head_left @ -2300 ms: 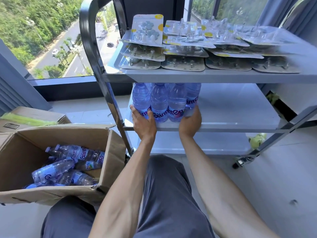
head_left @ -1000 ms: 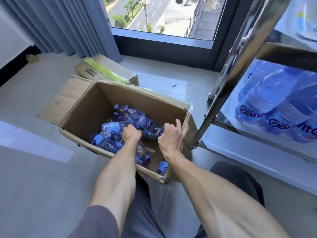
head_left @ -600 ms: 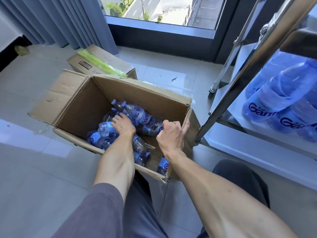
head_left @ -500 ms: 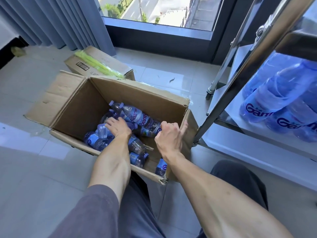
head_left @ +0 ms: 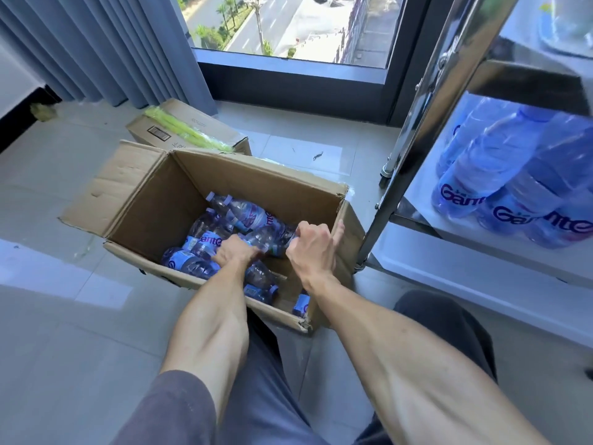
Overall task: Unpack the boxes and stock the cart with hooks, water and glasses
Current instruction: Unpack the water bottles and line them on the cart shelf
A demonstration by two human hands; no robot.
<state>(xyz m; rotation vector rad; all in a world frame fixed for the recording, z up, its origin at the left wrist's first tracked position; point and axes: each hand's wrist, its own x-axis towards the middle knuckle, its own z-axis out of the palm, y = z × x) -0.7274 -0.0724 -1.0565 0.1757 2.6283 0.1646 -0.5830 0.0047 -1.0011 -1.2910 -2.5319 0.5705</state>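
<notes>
An open cardboard box (head_left: 250,181) stands on the floor with several blue-labelled water bottles (head_left: 247,213) lying loose inside. My left hand (head_left: 236,253) is down among the bottles, fingers closed over one of them. My right hand (head_left: 313,248) grips the end of another bottle (head_left: 269,240) near the box's right wall, index finger sticking up. On the right, the steel cart (head_left: 414,149) has several bottles (head_left: 500,184) standing on its middle shelf. Its top shelf is mostly cut off, so the hooks are barely seen.
A second, closed cardboard box (head_left: 189,130) with green tape lies behind the open one. Grey curtains (head_left: 96,49) hang at the back left, beside a window (head_left: 288,24). My knees are just below the box. The cart's bottom shelf (head_left: 465,268) is white.
I turned from the cart, where both hands set bottles on the middle shelf, to the box. Both hands reached in; the left moved right and closed on a bottle, the right gripped another.
</notes>
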